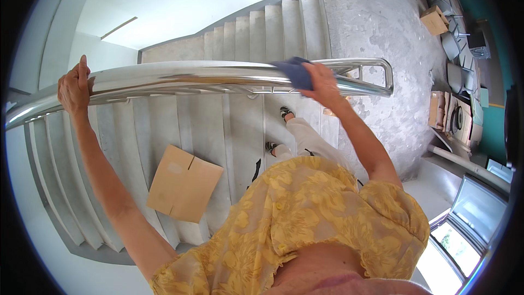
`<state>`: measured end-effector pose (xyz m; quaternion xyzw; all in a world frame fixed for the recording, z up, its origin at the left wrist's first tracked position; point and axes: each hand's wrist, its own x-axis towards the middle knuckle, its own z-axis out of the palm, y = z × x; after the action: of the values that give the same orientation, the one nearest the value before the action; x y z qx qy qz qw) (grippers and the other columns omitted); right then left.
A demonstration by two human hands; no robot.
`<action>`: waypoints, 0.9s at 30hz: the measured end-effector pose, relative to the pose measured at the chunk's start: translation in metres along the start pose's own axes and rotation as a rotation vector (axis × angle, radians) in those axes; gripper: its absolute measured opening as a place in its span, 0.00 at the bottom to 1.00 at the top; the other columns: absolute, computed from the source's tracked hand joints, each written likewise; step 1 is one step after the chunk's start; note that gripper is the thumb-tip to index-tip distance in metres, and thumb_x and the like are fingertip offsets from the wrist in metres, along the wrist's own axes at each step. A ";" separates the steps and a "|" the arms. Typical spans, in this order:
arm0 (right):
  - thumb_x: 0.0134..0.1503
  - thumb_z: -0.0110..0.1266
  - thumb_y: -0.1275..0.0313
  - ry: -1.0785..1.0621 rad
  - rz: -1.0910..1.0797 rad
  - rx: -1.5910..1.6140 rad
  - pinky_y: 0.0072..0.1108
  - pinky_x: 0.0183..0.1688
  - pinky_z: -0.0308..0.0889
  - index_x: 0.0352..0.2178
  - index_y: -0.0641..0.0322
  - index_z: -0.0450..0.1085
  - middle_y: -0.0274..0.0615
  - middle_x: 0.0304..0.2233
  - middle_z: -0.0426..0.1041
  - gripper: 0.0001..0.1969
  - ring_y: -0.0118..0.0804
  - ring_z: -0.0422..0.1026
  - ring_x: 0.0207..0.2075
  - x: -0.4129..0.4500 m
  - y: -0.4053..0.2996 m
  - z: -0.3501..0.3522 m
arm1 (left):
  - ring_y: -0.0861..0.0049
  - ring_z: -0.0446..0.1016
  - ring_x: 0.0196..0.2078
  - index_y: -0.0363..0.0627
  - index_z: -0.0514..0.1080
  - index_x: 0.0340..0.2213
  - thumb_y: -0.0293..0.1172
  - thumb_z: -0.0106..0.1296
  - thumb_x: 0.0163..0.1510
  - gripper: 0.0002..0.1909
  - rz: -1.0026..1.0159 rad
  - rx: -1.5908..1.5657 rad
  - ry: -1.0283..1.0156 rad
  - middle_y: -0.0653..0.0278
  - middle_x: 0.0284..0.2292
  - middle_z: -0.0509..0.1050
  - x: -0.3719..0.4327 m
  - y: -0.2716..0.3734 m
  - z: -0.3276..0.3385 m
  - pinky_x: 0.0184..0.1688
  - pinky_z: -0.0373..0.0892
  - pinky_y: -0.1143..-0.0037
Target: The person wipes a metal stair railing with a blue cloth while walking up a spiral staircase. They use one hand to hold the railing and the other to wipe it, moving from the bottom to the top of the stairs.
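A polished stainless steel handrail (180, 74) runs across the view in front of me, bent by the lens. My left hand (75, 88) is closed around it at the far left, with the thumb pointing along the top of the picture. Toward the rail's right end, my right hand (323, 82) presses a dark blue cloth (295, 74) onto the metal. The cloth drapes over the tube and is slightly blurred. Part of the rail's surface is hidden beneath it.
Concrete stairs (204, 123) lie on both sides of the rail, with my feet on one step. A cardboard box (184, 184) rests on the steps at lower left. On the worn landing floor (380, 28), cardboard boxes (434, 20) and several grey chairs (454, 78) stand at right, near an open window (458, 237).
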<state>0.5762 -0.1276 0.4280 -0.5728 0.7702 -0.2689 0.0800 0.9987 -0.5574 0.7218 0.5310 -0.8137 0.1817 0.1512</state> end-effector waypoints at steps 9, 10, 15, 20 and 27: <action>0.41 0.73 0.52 -0.036 -0.121 -0.078 0.43 0.58 0.61 0.59 0.65 0.58 0.56 0.53 0.65 0.49 0.60 0.64 0.55 -0.014 0.045 0.005 | 0.62 0.75 0.28 0.45 0.79 0.22 0.62 0.42 0.62 0.33 0.089 -0.016 0.079 0.60 0.18 0.75 -0.003 0.011 -0.006 0.37 0.68 0.67; 0.41 0.72 0.51 0.028 -0.238 -0.071 0.43 0.57 0.62 0.59 0.66 0.57 0.58 0.53 0.65 0.50 0.60 0.65 0.54 0.010 0.008 0.006 | 0.62 0.75 0.28 0.46 0.79 0.22 0.62 0.43 0.61 0.33 0.093 -0.022 0.073 0.61 0.18 0.75 -0.004 0.013 -0.007 0.37 0.68 0.67; 0.47 0.69 0.56 -0.124 -0.406 0.123 0.40 0.49 0.68 0.57 0.68 0.57 0.56 0.47 0.67 0.43 0.57 0.70 0.48 0.132 -0.183 0.004 | 0.63 0.76 0.29 0.47 0.79 0.22 0.65 0.42 0.60 0.34 0.057 -0.046 0.013 0.62 0.19 0.75 -0.004 0.015 -0.013 0.38 0.68 0.69; 0.50 0.64 0.62 -0.075 -0.642 0.171 0.36 0.41 0.72 0.49 0.80 0.59 0.59 0.40 0.68 0.34 0.53 0.73 0.43 0.217 -0.327 0.017 | 0.60 0.73 0.31 0.48 0.75 0.22 0.69 0.37 0.60 0.37 0.013 -0.167 0.029 0.62 0.19 0.74 -0.003 0.026 -0.011 0.40 0.66 0.67; 0.51 0.64 0.58 -0.051 -0.612 0.256 0.36 0.41 0.72 0.45 0.76 0.63 0.57 0.40 0.72 0.31 0.53 0.76 0.40 0.232 -0.366 0.016 | 0.54 0.73 0.32 0.46 0.74 0.21 0.71 0.35 0.59 0.40 0.057 -0.010 0.001 0.57 0.21 0.75 0.006 0.016 -0.006 0.40 0.67 0.64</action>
<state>0.8133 -0.4206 0.6427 -0.7694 0.5201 -0.3608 0.0859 0.9816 -0.5533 0.7270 0.5068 -0.8294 0.1821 0.1488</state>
